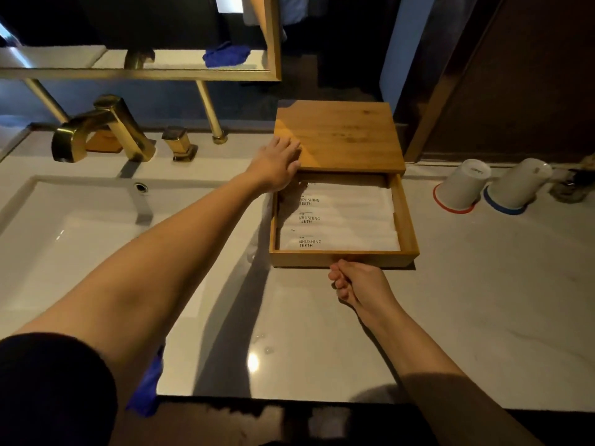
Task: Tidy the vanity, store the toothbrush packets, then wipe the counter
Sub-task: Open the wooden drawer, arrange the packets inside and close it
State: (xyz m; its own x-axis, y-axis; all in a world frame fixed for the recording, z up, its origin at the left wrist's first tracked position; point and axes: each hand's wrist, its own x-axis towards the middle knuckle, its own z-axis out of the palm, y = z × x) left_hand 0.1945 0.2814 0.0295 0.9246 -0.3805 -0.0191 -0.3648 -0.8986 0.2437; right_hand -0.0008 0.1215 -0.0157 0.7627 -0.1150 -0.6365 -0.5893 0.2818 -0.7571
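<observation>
A wooden box stands on the white counter right of the sink. Its drawer is pulled out toward me and holds white toothbrush packets printed "BRUSHING TEETH", lying flat in a stack of rows. My left hand rests flat on the box's left front corner, fingers spread over the lid. My right hand is curled at the drawer's front edge, fingers closed on the lower front lip. A blue cloth lies at the counter's near edge, partly hidden under my left arm.
A white sink basin with a gold faucet and gold handle fills the left. Two white cups stand upside down at the right, one with a red rim, one with a blue rim. A gold-framed mirror hangs behind.
</observation>
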